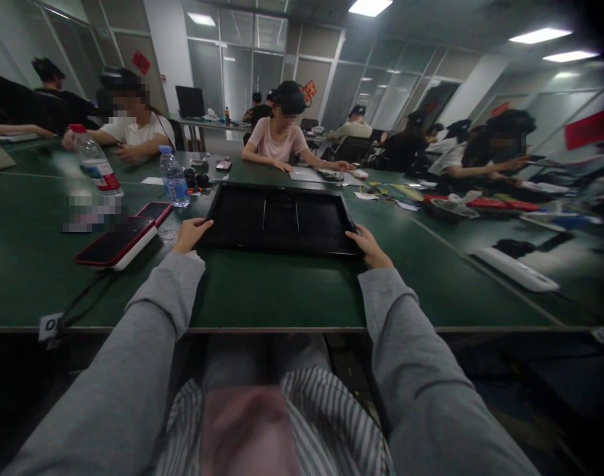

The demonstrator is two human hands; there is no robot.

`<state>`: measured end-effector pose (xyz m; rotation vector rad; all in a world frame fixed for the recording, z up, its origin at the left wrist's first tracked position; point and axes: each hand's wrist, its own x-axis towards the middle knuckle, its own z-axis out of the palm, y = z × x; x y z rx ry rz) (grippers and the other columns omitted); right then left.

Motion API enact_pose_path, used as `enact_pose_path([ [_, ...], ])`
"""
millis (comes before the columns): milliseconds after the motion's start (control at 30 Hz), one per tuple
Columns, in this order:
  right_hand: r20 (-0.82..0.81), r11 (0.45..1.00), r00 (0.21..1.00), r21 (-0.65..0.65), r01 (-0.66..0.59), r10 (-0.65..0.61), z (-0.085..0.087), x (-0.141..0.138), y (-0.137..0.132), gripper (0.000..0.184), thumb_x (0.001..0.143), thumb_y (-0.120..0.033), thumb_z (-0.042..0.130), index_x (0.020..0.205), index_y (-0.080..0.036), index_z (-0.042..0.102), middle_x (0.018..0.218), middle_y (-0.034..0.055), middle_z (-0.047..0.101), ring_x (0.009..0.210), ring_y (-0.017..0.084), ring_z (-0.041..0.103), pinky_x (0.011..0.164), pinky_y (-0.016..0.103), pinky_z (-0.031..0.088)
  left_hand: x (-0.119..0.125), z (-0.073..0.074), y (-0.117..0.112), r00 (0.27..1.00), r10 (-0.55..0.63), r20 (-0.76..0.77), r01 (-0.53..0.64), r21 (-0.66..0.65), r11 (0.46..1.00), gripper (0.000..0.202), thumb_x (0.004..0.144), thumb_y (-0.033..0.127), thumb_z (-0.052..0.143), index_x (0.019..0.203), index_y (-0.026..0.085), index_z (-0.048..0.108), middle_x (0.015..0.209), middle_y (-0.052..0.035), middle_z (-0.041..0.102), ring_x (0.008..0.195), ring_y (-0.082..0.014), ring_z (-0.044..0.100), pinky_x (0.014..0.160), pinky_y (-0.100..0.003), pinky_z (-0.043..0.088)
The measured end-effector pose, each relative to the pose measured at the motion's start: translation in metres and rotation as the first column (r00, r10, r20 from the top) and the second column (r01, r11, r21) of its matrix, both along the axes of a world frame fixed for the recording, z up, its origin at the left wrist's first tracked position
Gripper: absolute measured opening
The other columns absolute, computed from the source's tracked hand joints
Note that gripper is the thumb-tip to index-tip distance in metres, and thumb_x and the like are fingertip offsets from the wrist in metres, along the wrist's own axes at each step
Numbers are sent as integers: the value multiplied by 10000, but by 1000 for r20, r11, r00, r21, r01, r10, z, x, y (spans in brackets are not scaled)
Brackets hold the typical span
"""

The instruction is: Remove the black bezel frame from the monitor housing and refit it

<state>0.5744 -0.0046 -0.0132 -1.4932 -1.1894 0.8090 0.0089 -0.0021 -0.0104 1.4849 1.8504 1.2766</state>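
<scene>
A black, shallow, rectangular frame-like panel (232,215) with a raised rim lies in front of me on the green table (277,291). Two thin, shiny upright bars and a dark block show in its middle; I cannot make out exactly what it is. My left hand (190,236) grips its left edge, thumb on top of the rim. On the opposite side, my right hand (373,246) has closed around the right edge in the same way. The fingers beneath the panel are mostly hidden.
Left of the panel are a red-edged phone-like device (116,243), a blue-capped bottle (175,180) and a red-capped bottle (96,162). A long white device (515,268) lies at right. Cables (381,190) and a red item (500,203) lie farther back. Several people sit around.
</scene>
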Motion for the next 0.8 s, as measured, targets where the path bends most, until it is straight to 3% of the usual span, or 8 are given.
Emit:
enact_pose_path([
  [200, -13, 996, 999, 82, 46, -45, -4, -1, 7, 595, 710, -278, 760, 1300, -209, 707, 1049, 58, 791, 929, 267, 753, 977, 532, 629, 0, -2, 5, 989, -13, -148, 11, -12, 1000, 439, 949, 435, 655, 1183, 102, 818, 1191, -127, 809, 1183, -320, 720, 1051, -387, 518],
  [333, -44, 988, 995, 128, 91, -86, -2, 2, 7, 619, 697, -315, 745, 1305, -202, 712, 979, 67, 774, 908, 281, 744, 955, 551, 631, 0, -5, 11, 992, -39, -121, 45, 40, 998, 432, 973, 373, 608, 1255, 99, 786, 1300, -142, 775, 1234, -290, 703, 1099, -376, 506],
  [467, -50, 959, 971, 151, 241, -236, -2, 7, 7, 630, 678, -265, 678, 1298, -157, 688, 1042, 90, 758, 976, 268, 739, 1014, 521, 608, 2, -3, 12, 996, -9, -91, 13, 39, 999, 437, 967, 306, 612, 1302, 63, 753, 1348, -190, 744, 1257, -286, 697, 1124, -376, 501],
  [633, -6, 858, 890, 262, 441, -456, -3, 21, 5, 563, 722, -266, 576, 1268, -155, 659, 1081, 86, 736, 1071, 264, 714, 1048, 537, 582, 2, -1, 13, 999, -18, -37, 19, 28, 999, 425, 964, 257, 614, 1326, 62, 720, 1352, -199, 734, 1242, -276, 698, 1113, -379, 507],
  [733, 30, 755, 773, 240, 610, -634, 0, 27, -6, 605, 753, -238, 547, 1343, -116, 612, 1238, 160, 706, 1217, 302, 677, 1158, 569, 493, 1, -3, 14, 1000, -1, -13, 1, 10, 1000, 470, 973, 229, 611, 1404, 46, 652, 1306, -191, 745, 1138, -254, 711, 1068, -393, 521],
  [800, 67, 728, 736, 235, 644, -674, 4, 28, -17, 626, 786, -246, 556, 1400, -125, 582, 1339, 194, 669, 1289, 324, 648, 1203, 575, 444, 1, -5, 13, 1000, 4, -6, -4, 0, 1000, 563, 1001, 206, 595, 1524, 10, 523, 1289, -196, 742, 1049, -228, 707, 1051, -399, 517],
])
